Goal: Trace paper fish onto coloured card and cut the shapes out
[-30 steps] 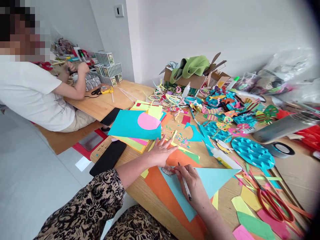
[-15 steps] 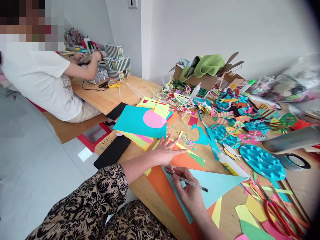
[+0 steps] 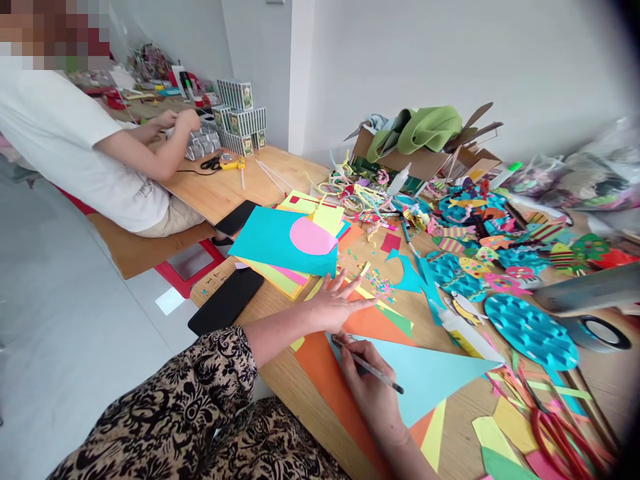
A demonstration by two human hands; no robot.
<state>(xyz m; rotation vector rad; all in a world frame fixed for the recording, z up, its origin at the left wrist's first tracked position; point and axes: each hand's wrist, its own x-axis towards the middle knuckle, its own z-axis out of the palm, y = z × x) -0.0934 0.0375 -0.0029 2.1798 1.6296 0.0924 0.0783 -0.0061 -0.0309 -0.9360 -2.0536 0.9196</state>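
My right hand [image 3: 373, 383] is closed round a slim pen [image 3: 377, 375], its tip at the upper left corner of a light blue paper triangle [image 3: 435, 377]. What the pen marks is hidden by my fingers. My left hand [image 3: 335, 305] lies flat with fingers spread on the orange paper [image 3: 320, 367], just above that corner. Orange and yellow sheets stick out from beneath the blue paper. Beyond my left fingertips is a stack topped by a teal sheet [image 3: 265, 240] with a pink paper oval [image 3: 313, 235] on it.
Red-handled scissors [image 3: 555, 427], a glue bottle [image 3: 470, 337] and grey tape [image 3: 597, 332] lie to the right. Behind them are several paper fish and a teal oval [image 3: 530, 330]. A black phone [image 3: 227, 300] rests at the left edge. Another person [image 3: 95, 147] works at the far left.
The pen has tilted slightly in my right hand, its back end shifting left and down. My left hand stays spread. The other person's hands have drawn together, and the view has shifted slightly.
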